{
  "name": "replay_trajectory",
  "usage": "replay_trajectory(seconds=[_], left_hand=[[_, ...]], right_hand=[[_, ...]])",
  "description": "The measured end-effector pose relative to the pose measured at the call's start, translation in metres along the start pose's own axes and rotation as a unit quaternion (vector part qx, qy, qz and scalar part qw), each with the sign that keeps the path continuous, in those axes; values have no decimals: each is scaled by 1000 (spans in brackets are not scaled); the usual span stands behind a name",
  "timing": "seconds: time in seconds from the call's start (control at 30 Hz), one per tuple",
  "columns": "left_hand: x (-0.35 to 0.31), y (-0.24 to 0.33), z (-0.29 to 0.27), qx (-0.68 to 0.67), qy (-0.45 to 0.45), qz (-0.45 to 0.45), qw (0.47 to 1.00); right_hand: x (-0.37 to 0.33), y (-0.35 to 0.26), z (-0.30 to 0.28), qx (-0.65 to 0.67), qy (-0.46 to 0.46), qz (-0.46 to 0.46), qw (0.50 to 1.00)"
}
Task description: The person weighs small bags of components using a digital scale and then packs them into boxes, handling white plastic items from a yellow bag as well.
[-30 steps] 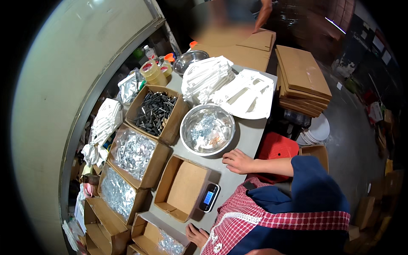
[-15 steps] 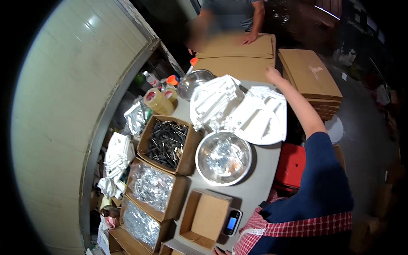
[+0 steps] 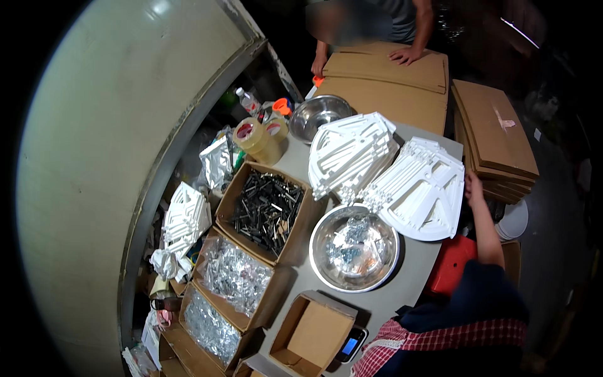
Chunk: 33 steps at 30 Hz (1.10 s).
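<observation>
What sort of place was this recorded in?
Probably an assembly or packing workshop, judging by the open brown cardboard box of small black parts, the piled white slotted pieces and the stack of flat brown cardboard.

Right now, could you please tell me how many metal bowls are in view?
2: the nearer bowl is right of the box of black parts; the farther bowl is right of the tape rolls. Others may be hidden.
</observation>
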State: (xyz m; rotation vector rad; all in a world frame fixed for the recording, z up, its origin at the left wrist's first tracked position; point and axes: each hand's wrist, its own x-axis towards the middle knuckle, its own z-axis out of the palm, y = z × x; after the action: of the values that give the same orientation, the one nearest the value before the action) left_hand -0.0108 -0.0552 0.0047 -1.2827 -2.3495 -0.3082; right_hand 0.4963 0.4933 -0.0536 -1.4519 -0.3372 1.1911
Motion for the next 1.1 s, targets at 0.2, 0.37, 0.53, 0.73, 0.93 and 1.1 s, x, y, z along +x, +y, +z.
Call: replay_trajectory(seconds=[0.2,0.37,0.53,0.73,0.93,1.1], left_hand=[[12,0,3,6,1,19,1000],[33,10,17,-15,3,48,999],[40,11,19,-8,-17,40,999],[46,10,16,0,-23,41,999],[54,18,25,13,-8,32,999],[51,18,14,13,-8,45,999]], right_hand=[[-33,48,74,-174,-127,-116,970],[0,57,49,-502,53,-279,817],[-34,37,72,-305,83,-122,941],[-56,33,76,-390,88,-180,899],[-49,37,81,-425,101,-199,878],[-46,38,75,-445,99,-300,838]])
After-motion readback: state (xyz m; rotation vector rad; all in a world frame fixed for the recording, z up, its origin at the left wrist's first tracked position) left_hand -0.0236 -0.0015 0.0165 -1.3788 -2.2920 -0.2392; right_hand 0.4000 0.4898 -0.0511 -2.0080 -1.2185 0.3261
